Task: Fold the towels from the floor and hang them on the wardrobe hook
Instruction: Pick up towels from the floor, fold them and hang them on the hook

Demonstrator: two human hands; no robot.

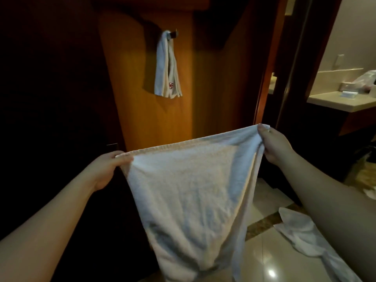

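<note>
From the head view, the left hand (110,166) and right hand (273,144) each pinch a top corner of the white towel (189,190), stretched between them and hanging below; bringing the corners together evenly should give a neat fold, before hanging it on the hook (174,34) above beside the hung towel (167,68)

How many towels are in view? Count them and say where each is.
3, perhaps more. One towel hangs folded on the hook; one is held spread between the left hand and right hand; one lies on the floor. White cloth at the right edge may be another.
</note>
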